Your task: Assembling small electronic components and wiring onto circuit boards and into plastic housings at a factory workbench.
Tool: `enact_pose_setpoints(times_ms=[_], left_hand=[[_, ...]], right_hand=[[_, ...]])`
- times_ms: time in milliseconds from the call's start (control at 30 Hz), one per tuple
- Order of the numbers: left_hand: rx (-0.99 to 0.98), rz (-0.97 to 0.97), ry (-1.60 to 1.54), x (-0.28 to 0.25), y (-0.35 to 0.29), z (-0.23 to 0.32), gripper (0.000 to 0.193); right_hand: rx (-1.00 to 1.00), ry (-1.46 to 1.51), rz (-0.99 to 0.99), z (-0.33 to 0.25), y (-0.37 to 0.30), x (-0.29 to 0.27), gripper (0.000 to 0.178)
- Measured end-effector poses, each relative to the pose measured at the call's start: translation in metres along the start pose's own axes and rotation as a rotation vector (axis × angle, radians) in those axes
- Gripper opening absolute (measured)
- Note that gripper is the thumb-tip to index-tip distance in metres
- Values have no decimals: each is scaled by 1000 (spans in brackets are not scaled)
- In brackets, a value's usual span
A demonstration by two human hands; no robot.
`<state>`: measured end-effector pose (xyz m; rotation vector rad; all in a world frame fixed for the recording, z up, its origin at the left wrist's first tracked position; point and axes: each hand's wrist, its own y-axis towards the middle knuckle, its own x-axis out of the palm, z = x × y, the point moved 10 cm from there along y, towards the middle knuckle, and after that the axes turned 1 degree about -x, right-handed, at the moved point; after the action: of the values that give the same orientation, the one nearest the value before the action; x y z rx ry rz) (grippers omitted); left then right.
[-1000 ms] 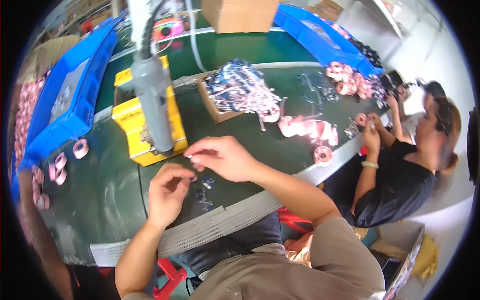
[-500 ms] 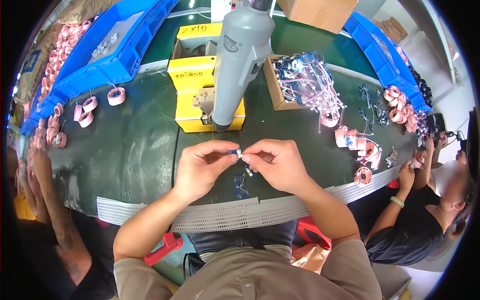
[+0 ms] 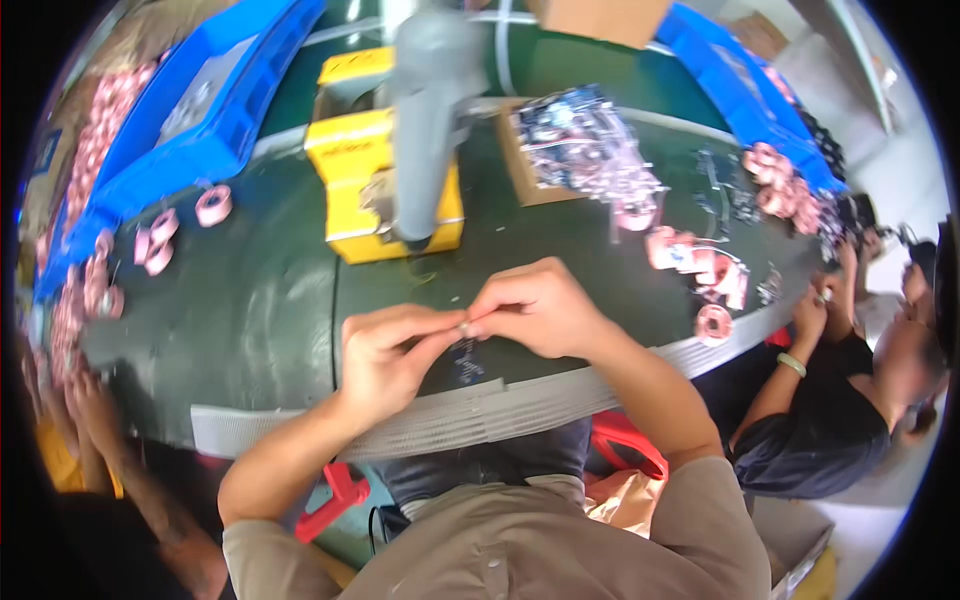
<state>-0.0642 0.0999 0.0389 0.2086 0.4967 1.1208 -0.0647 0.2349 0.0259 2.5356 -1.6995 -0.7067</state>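
Note:
My left hand (image 3: 385,360) and my right hand (image 3: 540,308) meet tip to tip above the near part of the workbench. Thumb and forefinger of each are pinched on one small circuit board (image 3: 464,327) with a pale end. The fingertips cover most of it, and the picture is smeared. Just below the fingers, a few loose blue circuit boards (image 3: 467,365) lie on the dark green bench mat (image 3: 270,330).
Ahead stands a yellow machine (image 3: 350,190) beside a tall grey column (image 3: 425,140). An open carton (image 3: 525,165) of wired boards, pink rings (image 3: 700,265), and blue bins (image 3: 200,125) lie around. A perforated strip (image 3: 430,425) edges the bench; people sit on both sides.
The view has shifted and blurred. My hands are slightly lower, still pinched together. The board's blue part, visible between the fingertips before, is now mostly covered.

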Motion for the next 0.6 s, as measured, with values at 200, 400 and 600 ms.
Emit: enact_pose_setpoints(times_ms=[200,400,600], left_hand=[[96,-161,241,29,1,9,63],[315,-488,569,64,-16,13,57],[367,-401,498,57,-13,9,29]], right_hand=[[-3,-198,48,-16,-13,-48,10],[416,-844,785,-41,-94,-248,17],[250,-1205,864,-44,-105,-246,28]])
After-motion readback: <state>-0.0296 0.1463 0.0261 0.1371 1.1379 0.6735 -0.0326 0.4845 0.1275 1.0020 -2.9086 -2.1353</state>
